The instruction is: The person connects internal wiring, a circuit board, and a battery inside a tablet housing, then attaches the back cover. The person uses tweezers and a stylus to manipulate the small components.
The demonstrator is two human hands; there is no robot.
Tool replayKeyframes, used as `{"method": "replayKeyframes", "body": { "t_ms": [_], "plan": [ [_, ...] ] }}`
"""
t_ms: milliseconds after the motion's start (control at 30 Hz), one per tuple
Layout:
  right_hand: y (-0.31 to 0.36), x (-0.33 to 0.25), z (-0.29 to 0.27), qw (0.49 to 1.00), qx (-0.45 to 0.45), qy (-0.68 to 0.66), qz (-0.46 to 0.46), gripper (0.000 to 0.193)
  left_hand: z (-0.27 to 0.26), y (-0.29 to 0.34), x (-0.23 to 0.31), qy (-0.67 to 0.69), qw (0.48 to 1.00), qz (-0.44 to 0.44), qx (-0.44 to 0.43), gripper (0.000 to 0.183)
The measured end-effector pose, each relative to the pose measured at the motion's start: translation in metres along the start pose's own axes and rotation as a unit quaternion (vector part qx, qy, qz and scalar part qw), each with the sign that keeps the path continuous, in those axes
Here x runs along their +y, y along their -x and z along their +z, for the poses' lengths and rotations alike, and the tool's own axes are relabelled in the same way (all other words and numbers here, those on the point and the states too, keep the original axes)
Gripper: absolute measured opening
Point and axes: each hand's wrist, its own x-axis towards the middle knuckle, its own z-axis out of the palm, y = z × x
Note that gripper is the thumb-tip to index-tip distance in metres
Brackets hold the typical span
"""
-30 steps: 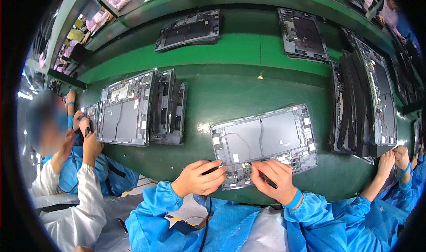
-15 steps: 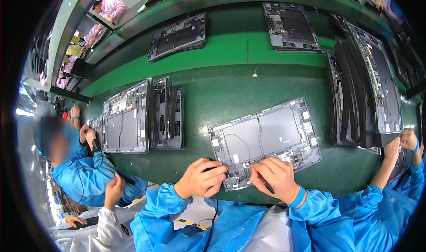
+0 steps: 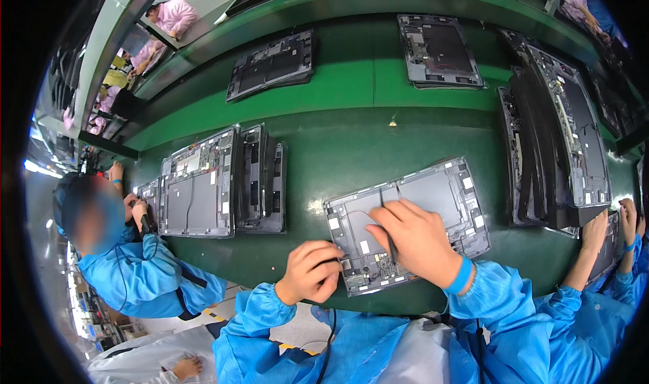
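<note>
An open tablet-like device (image 3: 446,195) lies slightly askew on the green bench before me. It shows flat grey panels, a dark cable down its middle, a thin red wire and small circuit boards along its near edge. My right hand (image 3: 422,245), with a blue band at the wrist, reaches over the device's middle. Its fingers are closed on a slim dark tool (image 3: 392,249), whose kind I cannot tell. At the device's near left corner my left hand (image 3: 311,274) is curled, fingertips pinched beside the edge. Whatever it holds there is too small to make out.
Stacks of similar opened devices stand at left (image 3: 199,181) and right (image 3: 574,127). More lie on the far strip, at left (image 3: 274,63) and right (image 3: 443,53). Co-workers in blue work at both sides; a person (image 3: 179,367) in white is at lower left.
My right hand has moved up from the device's near edge to its middle, tool still in it. My left hand stays by the near left corner. The view has shifted slightly.
</note>
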Motion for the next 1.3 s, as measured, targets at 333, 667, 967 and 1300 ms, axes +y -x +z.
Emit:
{"method": "replayKeyframes", "body": {
  "t_ms": [333,667,967,1300],
  "plan": [
    [-0.009,0.002,0.025,0.985,-0.066,0.138,-0.080,0.021,-0.014,-0.020,-0.032,-0.108,0.993,0.046,-0.030,0.025],
    [-0.008,0.007,0.020,0.996,-0.066,0.044,-0.040,0.028,-0.012,-0.020,-0.040,-0.097,0.995,0.031,-0.021,0.029],
    [-0.004,0.009,0.020,0.998,-0.058,-0.011,-0.027,0.031,-0.015,-0.032,-0.041,-0.105,0.993,0.047,-0.023,0.026],
    [-0.009,0.013,0.015,0.990,-0.049,-0.124,0.041,0.040,-0.014,-0.035,-0.044,-0.120,0.990,0.072,-0.038,0.021]
  ]
}}
